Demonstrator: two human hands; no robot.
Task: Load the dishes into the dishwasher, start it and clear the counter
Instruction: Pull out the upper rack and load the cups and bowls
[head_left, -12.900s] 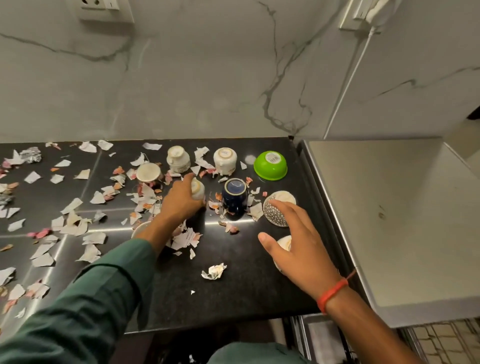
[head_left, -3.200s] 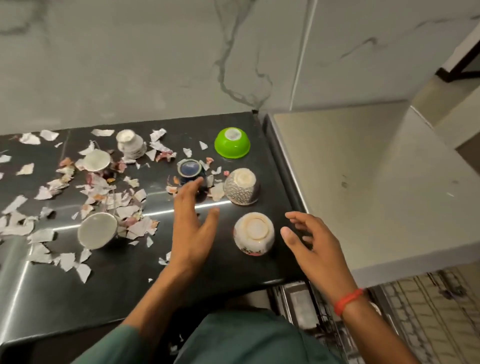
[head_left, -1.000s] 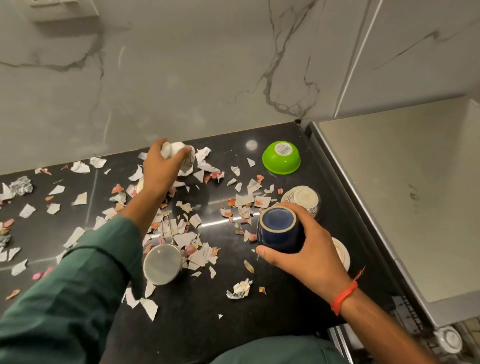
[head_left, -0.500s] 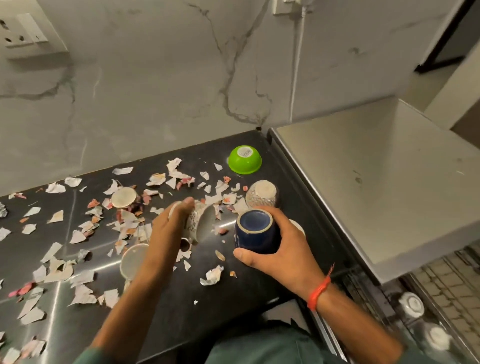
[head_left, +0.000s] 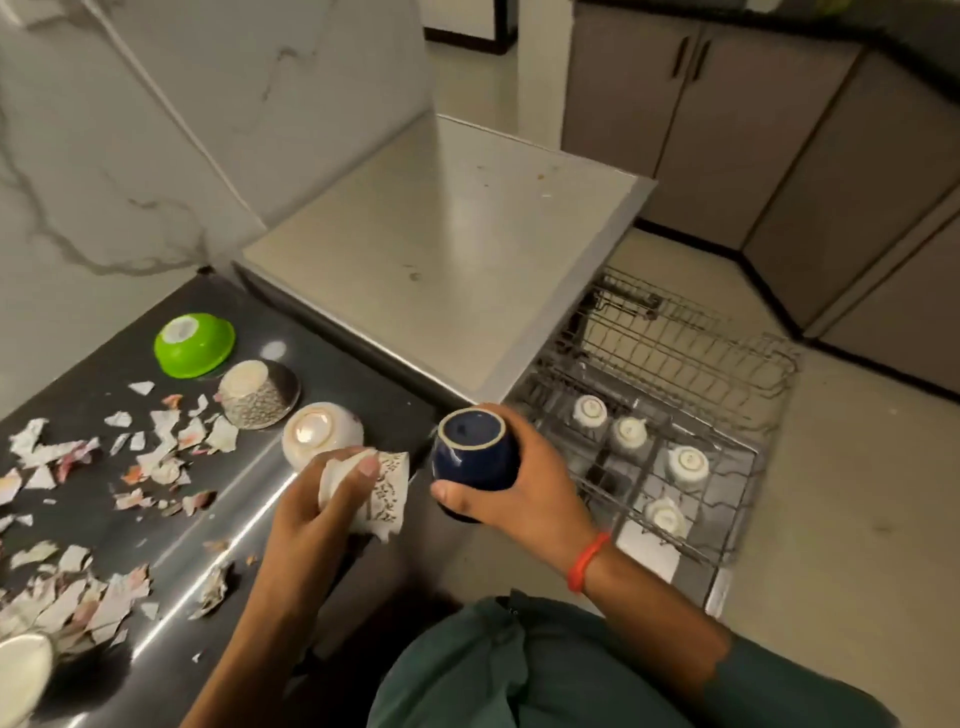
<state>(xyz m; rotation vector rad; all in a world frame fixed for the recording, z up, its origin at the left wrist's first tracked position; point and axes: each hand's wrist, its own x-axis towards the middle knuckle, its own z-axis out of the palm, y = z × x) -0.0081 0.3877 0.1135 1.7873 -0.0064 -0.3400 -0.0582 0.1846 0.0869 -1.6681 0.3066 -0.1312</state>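
My right hand (head_left: 524, 506) grips a dark blue cup (head_left: 474, 453) upside down, just past the black counter's (head_left: 171, 525) right edge. My left hand (head_left: 317, 499) holds a white patterned cup (head_left: 387, 493) on its side, close beside the blue one. To the right, the dishwasher's wire rack (head_left: 670, 374) is pulled out, with several white cups (head_left: 687, 464) standing upside down in its near part. On the counter stay a green bowl (head_left: 195, 344), a speckled bowl (head_left: 254, 397) and a white bowl (head_left: 321, 432), all upside down.
Torn paper scraps (head_left: 104, 587) litter the counter's left part. Another white cup (head_left: 23, 675) lies at the lower left edge. The dishwasher's steel top (head_left: 447, 249) adjoins the counter. Grey cabinets (head_left: 727, 114) stand across the tiled floor.
Both hands have lifted their cups off the counter and carried them right, toward the open rack. The view has swung right, showing the rack and floor.
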